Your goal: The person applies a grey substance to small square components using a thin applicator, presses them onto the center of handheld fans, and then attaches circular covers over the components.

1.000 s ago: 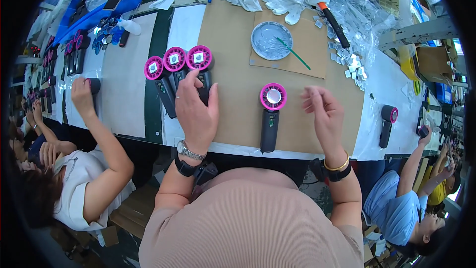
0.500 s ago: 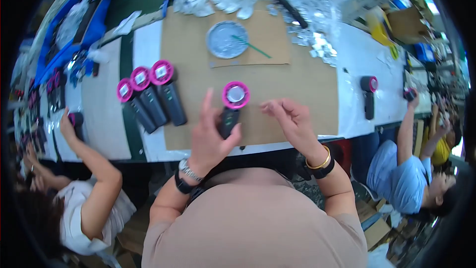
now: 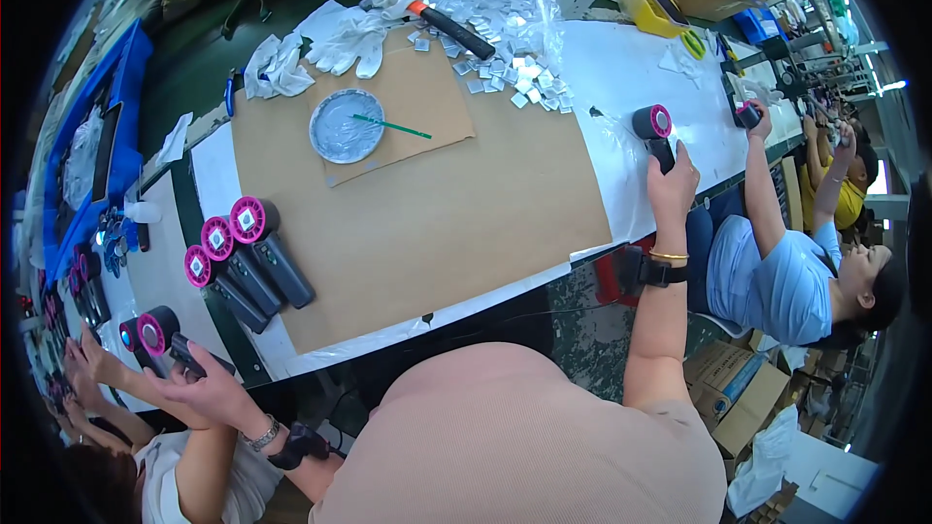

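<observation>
My right hand is stretched out to the right, closed round the dark handle of a handheld fan with a pink ring on its head. Far to the left, my left hand has the dark handle of another pink-ringed fan between thumb and fingers. That fan lies beside a similar one, close to a co-worker's arm. Three more handheld fans lie side by side on the left of the brown board, heads pointing away from me.
On a cardboard piece stands a round dish of greyish stuff with a green stick across it. White gloves, an orange-and-black tool and many small clear squares lie behind. Co-workers sit at both sides.
My left hand has carried the fan from the middle of the board to the far left. My right hand has reached right and taken hold of another fan. The view has turned.
</observation>
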{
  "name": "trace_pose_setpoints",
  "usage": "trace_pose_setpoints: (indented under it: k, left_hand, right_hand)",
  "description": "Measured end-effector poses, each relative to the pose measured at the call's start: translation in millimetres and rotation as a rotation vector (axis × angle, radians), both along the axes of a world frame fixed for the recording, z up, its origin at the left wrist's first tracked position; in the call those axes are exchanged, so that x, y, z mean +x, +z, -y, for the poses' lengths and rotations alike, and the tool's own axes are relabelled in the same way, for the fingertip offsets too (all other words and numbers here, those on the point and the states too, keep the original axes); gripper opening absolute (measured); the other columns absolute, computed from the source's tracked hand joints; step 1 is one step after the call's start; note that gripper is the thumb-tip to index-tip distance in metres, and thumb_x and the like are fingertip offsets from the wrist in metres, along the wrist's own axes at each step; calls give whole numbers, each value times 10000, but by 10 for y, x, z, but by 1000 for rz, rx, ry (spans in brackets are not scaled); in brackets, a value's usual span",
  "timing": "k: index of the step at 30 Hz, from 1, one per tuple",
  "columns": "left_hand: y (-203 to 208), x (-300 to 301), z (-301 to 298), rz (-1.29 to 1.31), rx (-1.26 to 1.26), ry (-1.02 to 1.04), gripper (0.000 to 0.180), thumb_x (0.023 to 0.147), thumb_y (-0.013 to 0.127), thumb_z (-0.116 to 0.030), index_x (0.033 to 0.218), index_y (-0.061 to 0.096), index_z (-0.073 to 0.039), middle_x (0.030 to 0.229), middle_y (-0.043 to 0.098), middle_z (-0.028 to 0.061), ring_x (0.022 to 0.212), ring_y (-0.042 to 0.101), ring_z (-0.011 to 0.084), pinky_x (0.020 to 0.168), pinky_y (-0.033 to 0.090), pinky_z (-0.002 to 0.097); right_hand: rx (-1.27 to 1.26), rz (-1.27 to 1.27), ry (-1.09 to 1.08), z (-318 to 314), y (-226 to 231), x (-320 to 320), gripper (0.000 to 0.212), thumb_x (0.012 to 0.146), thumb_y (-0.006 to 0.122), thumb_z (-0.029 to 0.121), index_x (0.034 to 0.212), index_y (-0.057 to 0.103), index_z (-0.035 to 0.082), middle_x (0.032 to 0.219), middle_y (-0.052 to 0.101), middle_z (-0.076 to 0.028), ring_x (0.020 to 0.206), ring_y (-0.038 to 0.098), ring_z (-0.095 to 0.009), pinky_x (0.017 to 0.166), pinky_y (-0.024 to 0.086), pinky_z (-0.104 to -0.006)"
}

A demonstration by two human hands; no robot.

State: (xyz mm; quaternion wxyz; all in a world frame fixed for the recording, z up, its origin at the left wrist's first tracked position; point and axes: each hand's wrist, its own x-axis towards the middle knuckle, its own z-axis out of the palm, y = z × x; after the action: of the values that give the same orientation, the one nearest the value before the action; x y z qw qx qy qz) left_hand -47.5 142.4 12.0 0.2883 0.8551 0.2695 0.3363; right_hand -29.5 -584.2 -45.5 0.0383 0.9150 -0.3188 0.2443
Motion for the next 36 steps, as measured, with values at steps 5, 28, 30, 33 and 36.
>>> trace_pose_setpoints:
  k: [5,28,30,33,36]
  left_hand:
    - [-252,-144,-210,-108,3,125,869,1044,823,-119,1732,292,-76,1219,708,216,1010,755,286,880,628,395]
    - [-415,-33,-54,-154,-227,47,908,1057,802,-211,1723,221,-6,1380,667,216,1011,736,272,887,588,422]
    - [-402,-15,-42,-155,30,71,934,1048,818,-232,1725,216,-3,1402,667,212,1041,734,268,899,588,423]
    - [-296,29,128,-148,547,116,988,1029,851,-273,1727,208,2,1447,668,202,1101,728,259,924,589,427]
    - [142,-107,662,223,-400,-597,975,1036,860,-347,1721,260,0,1515,633,203,1282,687,247,1027,588,408]
  right_hand:
    - [143,-183,-15,224,68,78,536,926,810,298,1404,761,61,1153,800,-279,1099,760,-500,1000,577,-618]
    - [819,-267,1358,-3415,911,94,471,852,909,102,1269,706,18,1073,717,-134,938,679,-277,808,544,-376]
    - [797,-232,1362,-3472,951,104,496,839,916,86,1281,702,15,1090,718,-144,946,686,-286,825,557,-391]
    - [769,-158,1371,-3569,987,145,527,823,929,74,1293,698,12,1108,720,-155,959,693,-294,839,568,-407]
    - [765,-71,1398,-3699,1079,152,565,804,947,66,1306,695,11,1128,722,-169,975,701,-301,849,577,-426]
